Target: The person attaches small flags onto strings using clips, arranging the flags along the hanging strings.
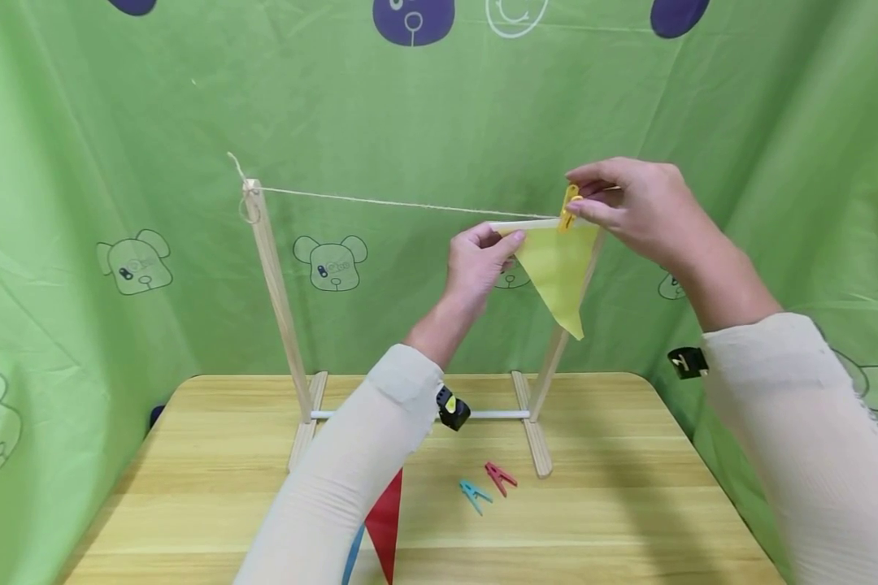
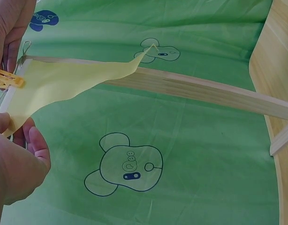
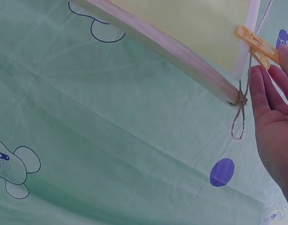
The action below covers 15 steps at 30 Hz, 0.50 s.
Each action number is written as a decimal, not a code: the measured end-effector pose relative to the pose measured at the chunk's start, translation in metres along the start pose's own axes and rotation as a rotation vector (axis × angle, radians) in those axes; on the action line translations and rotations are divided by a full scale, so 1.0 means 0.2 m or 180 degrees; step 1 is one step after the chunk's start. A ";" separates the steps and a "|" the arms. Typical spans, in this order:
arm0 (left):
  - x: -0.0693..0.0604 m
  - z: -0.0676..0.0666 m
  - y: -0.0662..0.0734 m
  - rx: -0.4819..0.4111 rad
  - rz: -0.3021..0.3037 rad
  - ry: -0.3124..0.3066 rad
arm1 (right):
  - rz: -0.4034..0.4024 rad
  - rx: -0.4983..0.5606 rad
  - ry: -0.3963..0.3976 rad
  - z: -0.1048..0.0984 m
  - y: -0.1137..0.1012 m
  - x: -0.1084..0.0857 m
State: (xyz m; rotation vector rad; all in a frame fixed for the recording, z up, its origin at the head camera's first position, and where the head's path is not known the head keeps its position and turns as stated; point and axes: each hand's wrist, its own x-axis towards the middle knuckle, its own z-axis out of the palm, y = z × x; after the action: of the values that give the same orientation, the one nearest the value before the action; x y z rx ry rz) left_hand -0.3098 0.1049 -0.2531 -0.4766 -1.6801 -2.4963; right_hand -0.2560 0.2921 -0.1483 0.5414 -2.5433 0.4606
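Observation:
A yellow triangular pennant (image 1: 558, 268) with a white top edge hangs point down by the right end of a string (image 1: 380, 201). My left hand (image 1: 479, 260) pinches the pennant's top left corner between thumb and fingers. Higher and to the right, my right hand (image 1: 640, 203) holds a yellow clothespin (image 1: 569, 208) by its upper end. In the right wrist view the clothespin (image 3: 256, 46) lies across the white edge beside the string; whether its tips grip both cannot be told. The string is knotted around the top of the wooden post (image 3: 181, 54).
Another wooden post (image 1: 278, 284) holds the string's left end. A white rod (image 1: 501, 414) joins the posts' feet on the table (image 1: 600, 504). A blue clothespin (image 1: 474, 494), a red clothespin (image 1: 501, 478) and a red pennant (image 1: 386, 520) lie in front, a blue piece (image 1: 353, 556) beside it.

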 end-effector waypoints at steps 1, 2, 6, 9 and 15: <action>0.00 0.00 0.00 -0.0003 -0.0001 0.0001 | -0.0003 0.0004 0.0012 0.00 0.00 0.00; 0.00 0.00 0.00 -0.0003 0.0000 0.0003 | -0.0005 0.0011 0.0024 0.00 0.00 0.00; 0.00 -0.01 0.00 0.0028 0.0002 0.0000 | -0.0041 0.0049 0.0144 0.00 0.01 -0.02; 0.00 -0.01 0.00 0.0050 0.0004 -0.0013 | -0.0062 0.0112 0.0276 0.01 0.02 -0.03; -0.01 -0.02 -0.01 0.0041 0.0053 -0.0039 | -0.0130 0.0226 0.0563 0.04 0.02 -0.08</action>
State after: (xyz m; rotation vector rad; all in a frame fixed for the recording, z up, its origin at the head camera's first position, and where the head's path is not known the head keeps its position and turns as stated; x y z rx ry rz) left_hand -0.3096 0.1013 -0.2562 -0.5038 -1.6883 -2.4744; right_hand -0.2484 0.2966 -0.1636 0.5521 -2.3506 0.5603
